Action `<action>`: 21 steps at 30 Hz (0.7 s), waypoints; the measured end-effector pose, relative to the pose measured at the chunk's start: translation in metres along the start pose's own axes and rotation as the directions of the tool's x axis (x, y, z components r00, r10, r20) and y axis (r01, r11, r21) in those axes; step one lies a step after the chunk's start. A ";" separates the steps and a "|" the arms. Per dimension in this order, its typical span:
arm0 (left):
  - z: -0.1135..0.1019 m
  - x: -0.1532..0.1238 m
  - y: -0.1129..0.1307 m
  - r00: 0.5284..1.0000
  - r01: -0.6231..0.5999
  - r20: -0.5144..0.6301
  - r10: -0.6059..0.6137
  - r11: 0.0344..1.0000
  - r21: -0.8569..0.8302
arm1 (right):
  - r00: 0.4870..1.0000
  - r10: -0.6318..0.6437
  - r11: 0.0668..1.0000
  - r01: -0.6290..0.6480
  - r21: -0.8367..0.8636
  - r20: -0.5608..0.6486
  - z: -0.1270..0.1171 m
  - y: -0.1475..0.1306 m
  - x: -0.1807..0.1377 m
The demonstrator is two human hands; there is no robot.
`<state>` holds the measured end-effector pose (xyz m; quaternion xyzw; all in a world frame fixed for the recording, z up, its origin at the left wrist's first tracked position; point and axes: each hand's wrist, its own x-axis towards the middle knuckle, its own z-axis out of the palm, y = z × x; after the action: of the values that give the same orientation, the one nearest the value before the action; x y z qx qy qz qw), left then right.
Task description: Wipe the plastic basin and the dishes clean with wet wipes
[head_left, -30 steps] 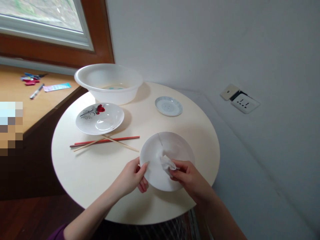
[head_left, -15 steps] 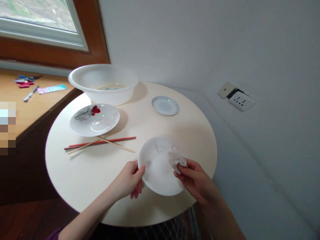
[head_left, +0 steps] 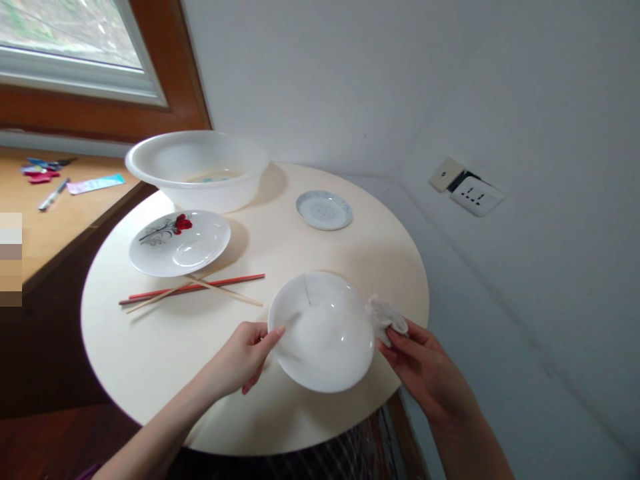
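Observation:
A plain white plate (head_left: 325, 333) with a thin dark crack-like line near its far left rim is held over the near part of the round table. My left hand (head_left: 250, 357) grips its left rim, thumb on top and fingers beneath. In my right hand (head_left: 420, 357) is a crumpled white tissue or cloth (head_left: 386, 320), pinched between thumb and fingers just off the plate's right rim. Left of the plate lie two reddish chopsticks (head_left: 235, 279) and two pale wooden chopsticks (head_left: 240, 297), crossing one another.
A shallow white bowl with a red flower (head_left: 205, 247) sits at the left of the round cream table (head_left: 165, 367). Behind it stands a large translucent basin (head_left: 200, 193). A small bluish plate (head_left: 325, 212) lies farther back. The wall with a socket (head_left: 477, 193) borders the right side.
My right hand has moved the white tissue or cloth from over the plate to beyond its right rim. The left hand still holds the plate, and the view has shifted slightly.

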<state>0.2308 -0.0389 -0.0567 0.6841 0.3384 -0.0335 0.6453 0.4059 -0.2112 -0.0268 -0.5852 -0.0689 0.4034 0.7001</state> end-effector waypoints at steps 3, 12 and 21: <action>-0.008 0.001 0.002 0.998 -0.041 -0.036 0.043 0.998 0.050 | 0.999 -0.036 0.999 0.036 -0.037 0.004 0.001 -0.003 -0.004; -0.021 0.008 0.017 0.850 -0.299 -0.359 0.386 0.914 0.276 | 0.984 -0.128 0.948 0.159 -0.275 0.128 0.006 -0.003 -0.001; -0.019 -0.004 0.004 0.872 -0.263 -0.339 0.354 0.921 0.285 | 0.948 -0.230 0.778 0.315 -0.543 0.220 0.007 -0.016 -0.008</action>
<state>0.2224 -0.0235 -0.0487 0.7927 0.3376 0.1663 0.4796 0.4042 -0.2111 -0.0072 -0.7216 -0.3200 0.2987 0.5363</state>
